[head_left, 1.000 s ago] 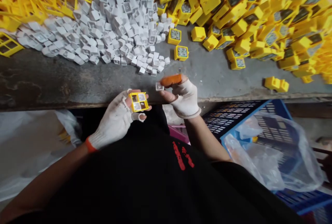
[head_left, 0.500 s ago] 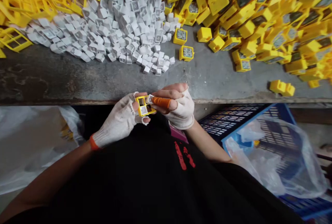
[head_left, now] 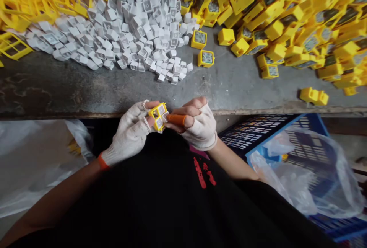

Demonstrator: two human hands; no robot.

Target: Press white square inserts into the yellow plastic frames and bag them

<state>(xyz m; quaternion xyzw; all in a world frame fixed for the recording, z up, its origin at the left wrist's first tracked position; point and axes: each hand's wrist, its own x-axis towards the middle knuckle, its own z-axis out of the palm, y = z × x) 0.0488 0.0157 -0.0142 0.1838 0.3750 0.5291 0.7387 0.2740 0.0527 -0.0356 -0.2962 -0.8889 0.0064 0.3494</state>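
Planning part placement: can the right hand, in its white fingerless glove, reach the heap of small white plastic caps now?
Probably yes: the heap lies ahead, and nothing visible blocks the path from the right hand. It is busy, though, at the square yellow plastic frame in the left hand.

frame (head_left: 158, 116): yellow | caps in it (head_left: 162, 109): white | left glove (head_left: 126, 137): white, orange edge | finger cover (head_left: 176, 119): orange | shirt (head_left: 143, 194): black, red marks | basket (head_left: 275, 135): blue

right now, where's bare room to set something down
The bench looks bare between the white caps and its front edge, and from the right hand to the yellow block pair near that edge. Its back is crowded: yellow frames, white caps, yellow blocks.
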